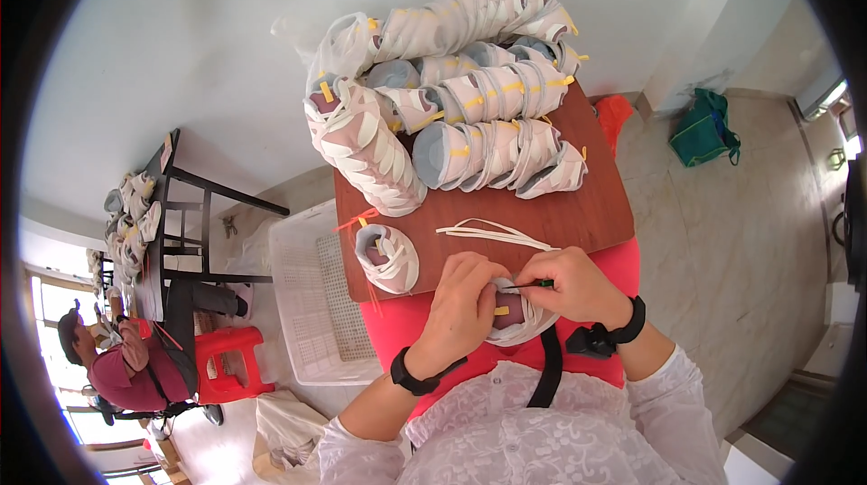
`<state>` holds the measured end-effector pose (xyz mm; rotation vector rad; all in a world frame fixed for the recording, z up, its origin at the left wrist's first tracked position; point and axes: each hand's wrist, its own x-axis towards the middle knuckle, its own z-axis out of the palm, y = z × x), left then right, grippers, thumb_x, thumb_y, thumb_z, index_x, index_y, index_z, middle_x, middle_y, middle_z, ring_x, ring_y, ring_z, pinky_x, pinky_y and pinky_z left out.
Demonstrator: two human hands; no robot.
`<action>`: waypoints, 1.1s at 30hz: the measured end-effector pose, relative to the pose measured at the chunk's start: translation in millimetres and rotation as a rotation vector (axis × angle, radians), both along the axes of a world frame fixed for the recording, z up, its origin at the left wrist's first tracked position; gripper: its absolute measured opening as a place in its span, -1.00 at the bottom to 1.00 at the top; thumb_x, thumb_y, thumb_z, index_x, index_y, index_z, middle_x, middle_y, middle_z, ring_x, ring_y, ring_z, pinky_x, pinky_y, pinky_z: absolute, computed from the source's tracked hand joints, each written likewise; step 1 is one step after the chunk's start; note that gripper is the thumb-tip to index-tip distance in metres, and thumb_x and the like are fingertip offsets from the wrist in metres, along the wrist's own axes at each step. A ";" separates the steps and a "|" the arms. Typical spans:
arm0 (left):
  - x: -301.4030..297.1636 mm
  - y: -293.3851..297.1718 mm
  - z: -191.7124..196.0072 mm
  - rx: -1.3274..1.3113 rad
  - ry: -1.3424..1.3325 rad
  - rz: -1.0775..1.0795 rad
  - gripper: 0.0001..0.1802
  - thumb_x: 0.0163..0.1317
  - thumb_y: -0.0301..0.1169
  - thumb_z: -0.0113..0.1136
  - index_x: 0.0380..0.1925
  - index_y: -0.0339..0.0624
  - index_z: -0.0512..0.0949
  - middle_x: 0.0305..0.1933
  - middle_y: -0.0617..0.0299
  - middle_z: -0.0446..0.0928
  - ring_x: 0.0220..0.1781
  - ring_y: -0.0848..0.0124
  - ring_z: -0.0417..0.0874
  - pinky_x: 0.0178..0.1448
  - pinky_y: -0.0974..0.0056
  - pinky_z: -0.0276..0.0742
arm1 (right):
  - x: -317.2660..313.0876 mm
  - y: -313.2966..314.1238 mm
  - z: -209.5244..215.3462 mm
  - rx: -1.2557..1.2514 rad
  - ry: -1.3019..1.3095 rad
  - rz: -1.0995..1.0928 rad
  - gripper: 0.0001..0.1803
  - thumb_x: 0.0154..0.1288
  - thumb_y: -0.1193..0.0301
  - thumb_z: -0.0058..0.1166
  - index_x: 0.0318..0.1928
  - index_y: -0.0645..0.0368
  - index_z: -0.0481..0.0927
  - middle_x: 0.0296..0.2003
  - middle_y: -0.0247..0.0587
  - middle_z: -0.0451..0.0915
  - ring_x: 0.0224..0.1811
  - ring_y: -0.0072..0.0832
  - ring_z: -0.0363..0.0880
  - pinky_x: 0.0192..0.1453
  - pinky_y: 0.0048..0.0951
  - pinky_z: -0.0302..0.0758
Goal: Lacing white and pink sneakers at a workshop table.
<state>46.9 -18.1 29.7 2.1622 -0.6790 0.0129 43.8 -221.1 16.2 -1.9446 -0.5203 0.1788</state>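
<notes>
A pale shoe upper [522,333] with a mauve tongue and a yellow tab sits at the table's near edge, over my lap. My left hand [461,309] is closed on its left side, fingers bent over the top rim. In my right hand [585,284] is a thin pointed tool [539,284] with a dark green handle. The tool's tip reaches the upper's lace edge beside my left fingers; the exact contact is too small to make out. White shoelaces [495,233] lie just beyond my hands. Another shoe upper [386,259] stands to the left, with an orange-red cord [358,219] by it.
Rows of nested shoe uppers [492,155] cover the back of the brown table [596,205]. A white plastic crate [312,304] stands on the floor at left. Beyond it a person [135,363] sits near a dark table with more uppers. A green bag [703,130] lies far right.
</notes>
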 end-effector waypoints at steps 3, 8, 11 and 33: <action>-0.2 0.9 -2.3 -0.093 0.199 -0.010 -0.74 0.04 -0.73 0.00 -0.26 -0.27 0.52 -0.26 0.07 0.51 -0.15 0.06 0.53 -0.09 0.12 0.47 | -0.2 0.3 2.5 -0.020 0.059 0.001 -0.86 0.01 0.52 0.18 -0.35 0.27 0.64 -0.44 -0.08 0.62 -0.41 -0.20 0.61 -0.31 -0.34 0.50; -1.1 1.9 -2.7 -0.064 0.124 -0.034 -0.73 0.04 -0.75 0.00 -0.25 -0.29 0.50 -0.25 0.04 0.51 -0.16 0.05 0.54 -0.12 0.11 0.48 | -6.0 8.0 5.8 -0.097 -0.050 -0.022 -0.88 0.04 0.48 0.15 -0.39 0.24 0.65 -0.45 -0.12 0.62 -0.39 -0.18 0.60 -0.29 -0.27 0.51; -3.7 0.1 1.0 -0.048 0.065 -0.054 -0.72 0.02 -0.76 0.00 -0.25 -0.29 0.50 -0.24 0.05 0.51 -0.16 0.05 0.53 -0.12 0.12 0.48 | -6.0 8.8 4.2 -0.181 -0.123 -0.030 -0.90 0.00 0.48 0.15 -0.42 0.21 0.64 -0.47 -0.14 0.61 -0.38 -0.19 0.60 -0.28 -0.25 0.52; -8.2 0.0 -0.2 -0.048 0.182 0.100 -0.74 0.03 -0.74 0.10 -0.25 -0.28 0.53 -0.23 0.05 0.48 -0.23 0.13 0.58 -0.21 0.21 0.53 | -23.0 27.8 -3.7 -0.185 -0.406 -0.252 -0.66 -0.13 0.51 0.30 -0.28 0.22 0.48 -0.32 -0.18 0.49 -0.26 -0.23 0.52 -0.27 -0.30 0.49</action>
